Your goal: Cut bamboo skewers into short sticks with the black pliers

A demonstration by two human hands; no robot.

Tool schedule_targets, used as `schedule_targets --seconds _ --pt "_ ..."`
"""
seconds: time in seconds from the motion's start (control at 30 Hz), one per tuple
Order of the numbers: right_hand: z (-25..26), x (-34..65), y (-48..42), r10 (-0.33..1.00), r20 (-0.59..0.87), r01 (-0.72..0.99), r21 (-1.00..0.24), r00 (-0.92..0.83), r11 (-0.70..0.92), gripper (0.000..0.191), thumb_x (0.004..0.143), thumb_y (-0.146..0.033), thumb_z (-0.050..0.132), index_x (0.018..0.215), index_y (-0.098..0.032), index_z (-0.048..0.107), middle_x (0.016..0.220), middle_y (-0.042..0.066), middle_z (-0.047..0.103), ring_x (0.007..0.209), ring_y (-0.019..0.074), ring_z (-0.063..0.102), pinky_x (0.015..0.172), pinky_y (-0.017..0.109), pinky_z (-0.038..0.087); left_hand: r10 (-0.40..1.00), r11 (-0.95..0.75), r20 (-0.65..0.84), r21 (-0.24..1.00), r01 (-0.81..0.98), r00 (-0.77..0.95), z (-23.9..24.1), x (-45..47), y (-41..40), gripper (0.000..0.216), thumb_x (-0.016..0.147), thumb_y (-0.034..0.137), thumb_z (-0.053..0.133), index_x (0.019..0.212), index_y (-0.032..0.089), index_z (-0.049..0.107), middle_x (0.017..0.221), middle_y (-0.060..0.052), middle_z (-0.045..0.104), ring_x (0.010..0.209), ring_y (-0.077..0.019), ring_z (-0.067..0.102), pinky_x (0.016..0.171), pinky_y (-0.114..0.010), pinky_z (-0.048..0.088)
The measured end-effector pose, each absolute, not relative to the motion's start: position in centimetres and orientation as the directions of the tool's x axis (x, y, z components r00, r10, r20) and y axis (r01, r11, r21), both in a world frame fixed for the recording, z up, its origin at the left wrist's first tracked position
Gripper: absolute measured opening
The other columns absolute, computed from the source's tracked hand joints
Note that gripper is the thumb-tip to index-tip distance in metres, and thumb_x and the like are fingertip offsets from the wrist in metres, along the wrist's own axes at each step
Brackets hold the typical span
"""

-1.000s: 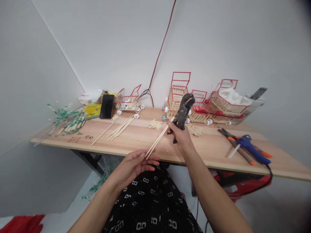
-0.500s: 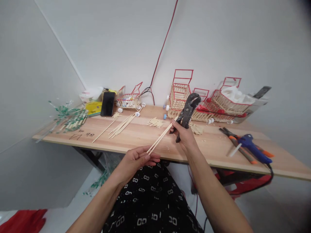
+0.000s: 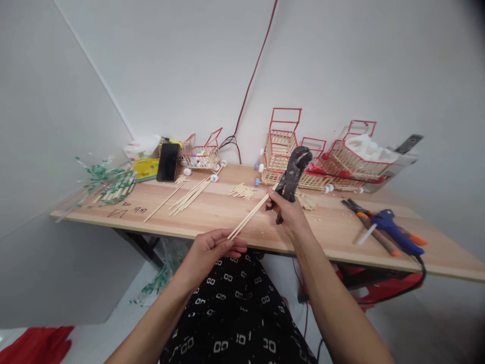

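My left hand [image 3: 210, 250] pinches the near end of a few thin bamboo sticks [image 3: 250, 216], held over my lap in front of the wooden table [image 3: 235, 215]. The sticks slant up and right toward my right hand [image 3: 288, 215]. That hand is closed round the handles of black cutting pliers [image 3: 292, 177], whose jaws point upward, and its fingers also touch the far end of the sticks. Both hands hover above the table's front edge.
Several small red-and-bamboo cart models [image 3: 282, 146] stand along the wall, one [image 3: 200, 154] further left. Loose sticks [image 3: 189, 194], a black phone [image 3: 167, 162], green-tipped sticks [image 3: 109, 184], a blue glue gun [image 3: 396, 232] and orange-handled pliers [image 3: 373, 230] lie on the table. A red cable [image 3: 253, 76] runs up the wall.
Both hands and the sticks have lifted slightly and shifted right; the camera view has tilted a little. The grips on sticks and pliers are unchanged.
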State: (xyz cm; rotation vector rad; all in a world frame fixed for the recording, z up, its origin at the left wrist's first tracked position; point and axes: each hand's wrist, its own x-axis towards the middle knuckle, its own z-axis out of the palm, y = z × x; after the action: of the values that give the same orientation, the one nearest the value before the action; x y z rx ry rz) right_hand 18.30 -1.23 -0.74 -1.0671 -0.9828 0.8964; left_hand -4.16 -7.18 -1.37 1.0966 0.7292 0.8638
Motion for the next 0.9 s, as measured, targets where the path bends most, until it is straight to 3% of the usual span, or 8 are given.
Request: schedule_targets --seconds 0.23,0.57,0.73,0.9 --pt "-0.9 18.7 -1.3 0.917 0.218 -0.039 -0.969 0.333 0.244 0.033 0.068 -0.046 0.074 0.067 -0.017 0.058 0.056 -0.001 0.054 0.054 0.0129 0.051 0.056 0.028 0.044 0.852 0.249 -0.102 0.942 -0.225 0.514 -1.7 -4.1 -7.3 0.029 0.079 0.034 0.070 0.096 0.011 0.071 0.097 -0.015 0.074 0.085 -0.0212 0.070 0.079 -0.034 0.054" --pt "-1.6 19.0 -1.9 0.887 0.284 0.204 -0.953 0.365 0.222 0.039 0.073 -0.052 0.068 0.059 -0.018 0.058 0.056 0.001 0.057 0.058 0.0157 0.054 0.060 0.030 0.044 0.855 0.224 -0.134 0.967 -0.124 0.502 -3.2 -3.8 -7.1 0.025 0.078 0.037 0.069 0.077 0.012 0.072 0.071 -0.006 0.069 0.061 -0.0115 0.059 0.059 -0.023 0.046" --pt "-1.8 19.0 -2.2 0.885 0.304 0.201 -0.948 0.353 0.245 0.037 0.075 -0.052 0.067 0.061 -0.018 0.060 0.059 0.001 0.058 0.060 0.0167 0.055 0.063 0.030 0.045 0.871 0.204 -0.140 0.975 -0.087 0.471 -3.2 -3.9 -6.8 0.027 0.074 0.038 0.072 0.083 0.013 0.072 0.060 -0.003 0.065 0.051 -0.0101 0.054 0.052 -0.021 0.041" --pt "-2.2 18.9 -2.4 0.884 0.302 0.180 -0.951 0.357 0.252 0.037 0.076 -0.051 0.067 0.062 -0.017 0.060 0.061 0.002 0.059 0.061 0.0164 0.054 0.065 0.031 0.045 0.870 0.120 -0.114 0.993 0.018 0.480 -2.5 -4.4 -6.7 0.026 0.076 0.038 0.069 0.082 0.014 0.073 0.065 -0.004 0.066 0.055 -0.0113 0.056 0.051 -0.021 0.041"
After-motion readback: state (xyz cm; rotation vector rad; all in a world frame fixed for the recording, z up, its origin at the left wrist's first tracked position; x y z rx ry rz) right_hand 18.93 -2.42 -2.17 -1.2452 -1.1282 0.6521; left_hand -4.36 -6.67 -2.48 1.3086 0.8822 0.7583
